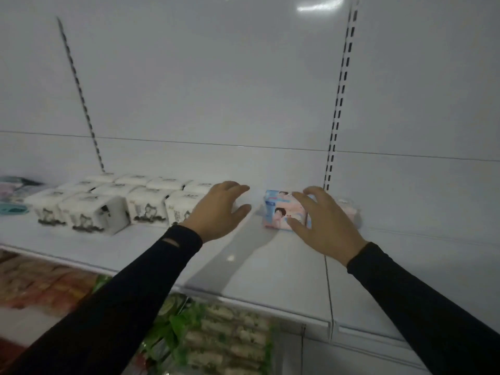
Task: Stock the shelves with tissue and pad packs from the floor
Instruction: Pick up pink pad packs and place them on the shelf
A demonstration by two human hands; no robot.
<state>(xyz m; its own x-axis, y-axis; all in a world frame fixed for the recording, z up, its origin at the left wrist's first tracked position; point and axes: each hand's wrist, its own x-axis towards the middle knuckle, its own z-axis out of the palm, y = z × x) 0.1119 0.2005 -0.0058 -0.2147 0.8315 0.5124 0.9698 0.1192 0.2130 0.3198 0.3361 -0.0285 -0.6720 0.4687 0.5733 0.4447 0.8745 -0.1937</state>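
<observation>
A pink and blue pad pack (281, 212) with a printed face stands on the white shelf (243, 266). My right hand (324, 226) hovers just in front of it, fingers spread and relaxed, partly covering its right side. My left hand (219, 209) hangs open over the shelf to the pack's left, holding nothing. Several white tissue packs (119, 201) with dark print stand in rows on the shelf's left part. Another pale pink pack (349, 209) sits behind my right hand, mostly hidden.
Slotted uprights (338, 104) run up the white back panel. Colourful packs (13, 190) lie at the shelf's far left. Below the shelf edge, green and white packs (221, 339) and reddish packs (40, 285) fill the lower shelf.
</observation>
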